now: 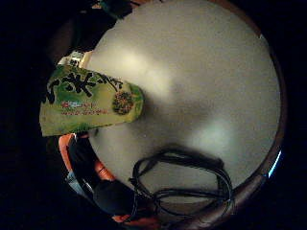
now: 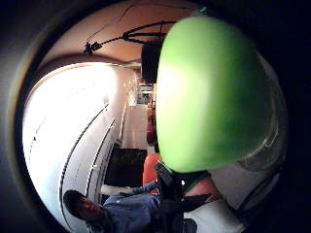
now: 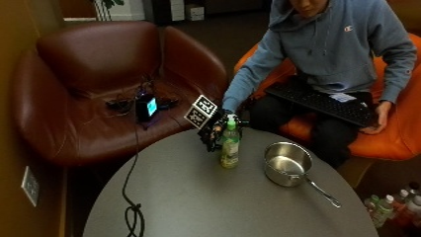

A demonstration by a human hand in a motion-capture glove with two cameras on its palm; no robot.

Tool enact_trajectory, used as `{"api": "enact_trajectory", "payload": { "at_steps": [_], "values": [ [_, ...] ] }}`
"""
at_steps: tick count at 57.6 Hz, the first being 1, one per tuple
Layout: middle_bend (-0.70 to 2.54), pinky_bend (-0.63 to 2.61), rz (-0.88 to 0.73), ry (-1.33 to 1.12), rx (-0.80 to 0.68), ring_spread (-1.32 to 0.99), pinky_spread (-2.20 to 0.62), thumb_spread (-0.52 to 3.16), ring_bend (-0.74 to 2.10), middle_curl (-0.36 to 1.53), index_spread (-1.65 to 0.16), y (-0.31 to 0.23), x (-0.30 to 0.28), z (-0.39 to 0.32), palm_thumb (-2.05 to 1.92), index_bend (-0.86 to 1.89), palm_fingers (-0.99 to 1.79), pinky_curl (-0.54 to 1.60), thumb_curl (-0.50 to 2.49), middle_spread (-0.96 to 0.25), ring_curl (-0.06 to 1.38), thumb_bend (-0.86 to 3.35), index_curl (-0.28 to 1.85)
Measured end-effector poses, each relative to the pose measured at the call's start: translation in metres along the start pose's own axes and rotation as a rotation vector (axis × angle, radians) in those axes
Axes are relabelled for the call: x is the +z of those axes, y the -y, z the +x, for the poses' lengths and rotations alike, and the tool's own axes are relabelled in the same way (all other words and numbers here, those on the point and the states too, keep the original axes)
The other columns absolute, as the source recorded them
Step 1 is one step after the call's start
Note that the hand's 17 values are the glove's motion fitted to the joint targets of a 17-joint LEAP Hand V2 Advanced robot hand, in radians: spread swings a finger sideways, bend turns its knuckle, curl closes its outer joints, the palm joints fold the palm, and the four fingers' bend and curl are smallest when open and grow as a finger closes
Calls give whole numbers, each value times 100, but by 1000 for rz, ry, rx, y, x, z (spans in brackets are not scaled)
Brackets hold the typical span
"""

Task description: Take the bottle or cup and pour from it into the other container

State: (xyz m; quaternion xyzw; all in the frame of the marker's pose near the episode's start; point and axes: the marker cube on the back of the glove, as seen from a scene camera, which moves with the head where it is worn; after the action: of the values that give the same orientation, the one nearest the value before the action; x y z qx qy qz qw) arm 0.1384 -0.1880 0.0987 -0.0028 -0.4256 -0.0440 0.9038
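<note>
A green-labelled bottle with a green cap stands upright on the round grey table. My gloved right hand is at its upper half from the far side, with fingers curled round it. The little finger side palm view shows the bottle's label close to the palm, above the table. Green from the bottle fills much of the thumb side palm view. A steel saucepan sits on the table a short way beside the bottle, its handle pointing to the near edge.
A black cable lies coiled on the table's near left part, also cable. A brown leather armchair stands behind the table with a small lit device. The person's bare hand rests by a keyboard. Small bottles stand on the floor.
</note>
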Motion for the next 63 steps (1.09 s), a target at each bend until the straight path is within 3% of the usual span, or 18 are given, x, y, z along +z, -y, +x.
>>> {"api": "enact_trajectory", "payload": {
  "at_steps": [24,36,47,63],
  "values": [
    [14,44,10,28,11,-8,24,83,31,26,-40,9,7,5,54,33,46,33,34,-13,27,-2,36],
    [17,34,24,150,6,-9,20,83,30,26,-34,19,14,-2,80,40,69,31,40,-11,28,4,40],
    [35,15,48,275,33,-18,10,64,41,36,-25,22,25,-1,96,19,99,28,52,-11,33,2,39],
    [33,20,108,277,52,-22,-7,38,35,42,-27,30,31,-10,102,18,111,30,62,-12,37,-3,42]
  ]
}}
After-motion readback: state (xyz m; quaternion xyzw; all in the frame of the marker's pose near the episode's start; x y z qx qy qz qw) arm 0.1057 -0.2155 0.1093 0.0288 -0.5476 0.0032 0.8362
